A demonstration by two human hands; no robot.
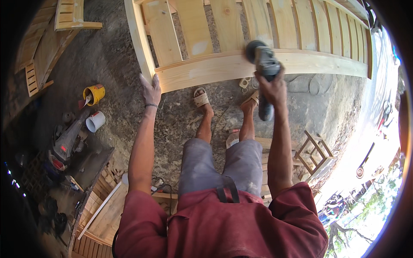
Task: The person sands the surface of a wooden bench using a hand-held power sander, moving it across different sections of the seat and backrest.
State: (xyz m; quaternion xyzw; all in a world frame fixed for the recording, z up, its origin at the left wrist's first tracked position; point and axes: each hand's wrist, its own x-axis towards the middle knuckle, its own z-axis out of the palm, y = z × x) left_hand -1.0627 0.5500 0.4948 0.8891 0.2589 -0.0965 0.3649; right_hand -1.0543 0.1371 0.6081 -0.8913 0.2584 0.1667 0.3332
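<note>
In front of me lies a large slatted frame [206, 71] of pale wood, with a broad rail along its near side. My left hand [151, 91] grips its near left corner, thumb on one side and fingers on the other. An angle grinder [267, 64] with a round disc is in my right hand [274, 88], whose fingers wrap its body. The disc, blurred, is over the rail's upper edge by the slats; whether it touches the wood I cannot tell. The grinder's rear end points back toward me.
On the floor to the left are a yellow bucket [94, 93], a white bucket [95, 121] and a dark power tool [64, 146]. More slatted wooden pieces [41, 56] stand at the far left. A small wooden frame [315, 152] stands at right. My sandalled feet are near the rail.
</note>
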